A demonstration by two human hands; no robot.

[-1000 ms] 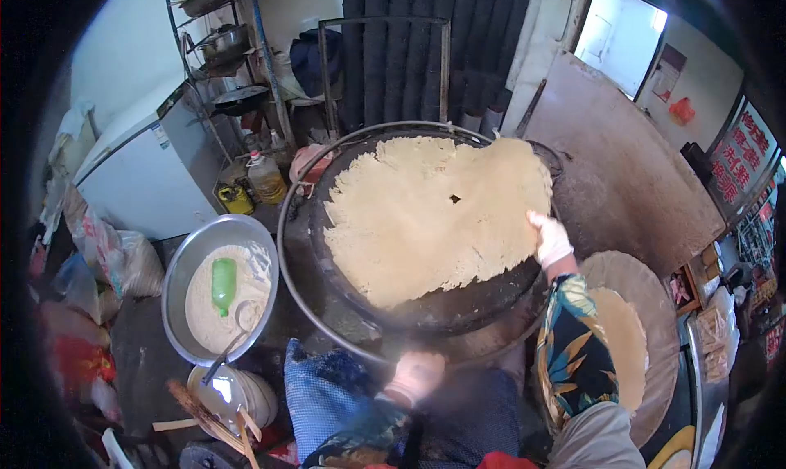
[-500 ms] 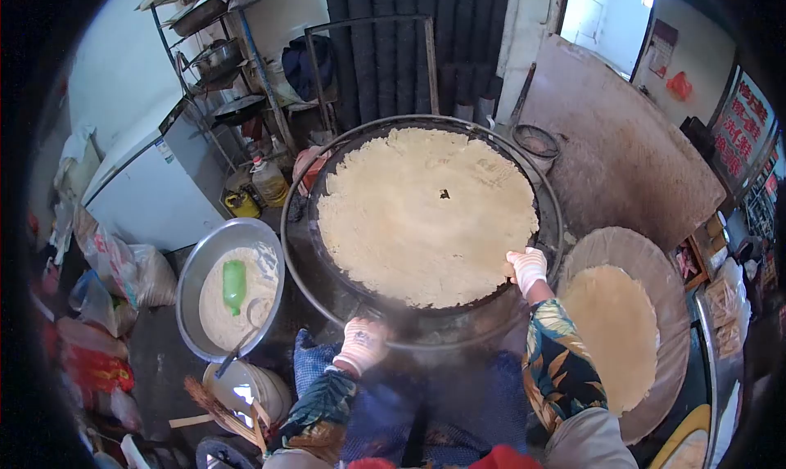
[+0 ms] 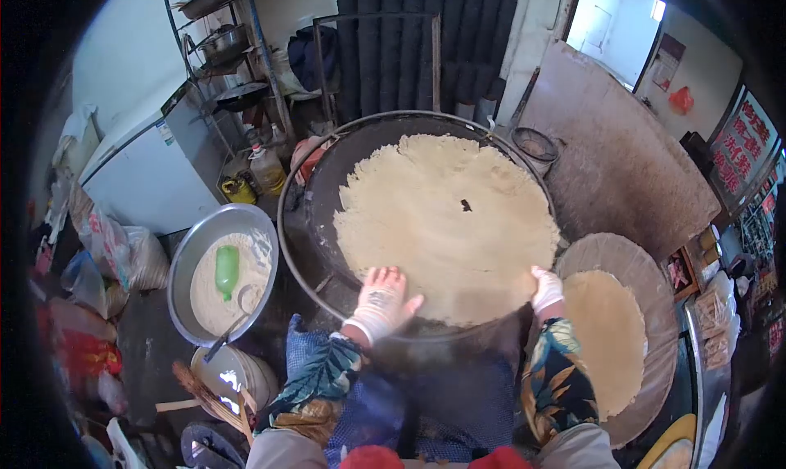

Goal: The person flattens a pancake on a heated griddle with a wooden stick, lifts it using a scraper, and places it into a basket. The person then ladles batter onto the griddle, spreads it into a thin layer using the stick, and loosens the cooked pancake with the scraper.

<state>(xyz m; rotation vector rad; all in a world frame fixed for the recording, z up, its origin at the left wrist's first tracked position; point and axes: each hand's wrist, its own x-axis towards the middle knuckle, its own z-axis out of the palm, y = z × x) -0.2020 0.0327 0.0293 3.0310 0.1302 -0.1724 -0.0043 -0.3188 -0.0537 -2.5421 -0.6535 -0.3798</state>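
A large, thin, pale flatbread [image 3: 450, 223] with a ragged edge and a small dark hole lies on the wide round black griddle [image 3: 327, 215]. It sits off-centre, reaching the griddle's right side. My left hand [image 3: 382, 304], in a white fingerless covering, rests with fingers spread on the flatbread's near-left edge. At the near-right edge, my right hand [image 3: 546, 289] has its fingers closed on the bread's margin; the fingertips are partly hidden.
Right of the griddle stands a round cloth-lined tray [image 3: 659, 338] holding another flatbread [image 3: 604, 330]. A metal basin [image 3: 182, 285] at left holds flour, a green bottle [image 3: 227, 272] and a ladle [image 3: 229, 334]. Below it is a bucket [image 3: 260, 371] with a brush [image 3: 209, 391].
The flatbread has shifted right and nearer on the griddle, baring more black surface at left. My left hand has moved from the near rim onto the bread; my right hand has moved slightly right.
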